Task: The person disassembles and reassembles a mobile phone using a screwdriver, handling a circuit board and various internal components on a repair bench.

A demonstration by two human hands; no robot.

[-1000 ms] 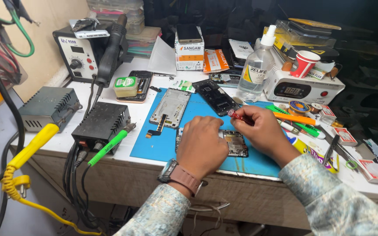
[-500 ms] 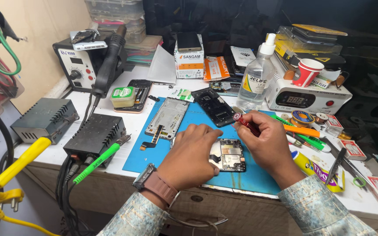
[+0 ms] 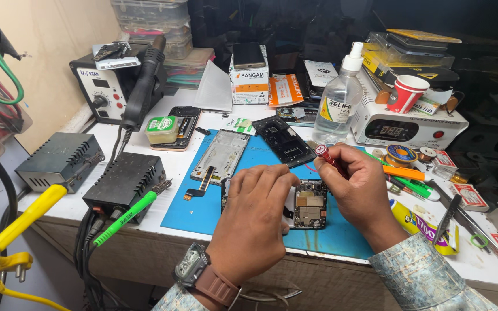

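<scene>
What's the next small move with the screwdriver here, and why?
Probably bring the screwdriver tip down onto the opened phone. The right hand holds it in a pinch grip, tilted just above the bare board, while the left hand presses the phone flat on the blue mat. The tip itself is hidden.

My left hand (image 3: 255,222) covers the left half of the opened phone (image 3: 309,203), so I can't see what lies under the palm. The screwdriver (image 3: 325,155) tip is buried behind my right hand (image 3: 359,190). The yellow cable (image 3: 12,230) and the desk (image 3: 162,210) run off the frame's edges.
</scene>
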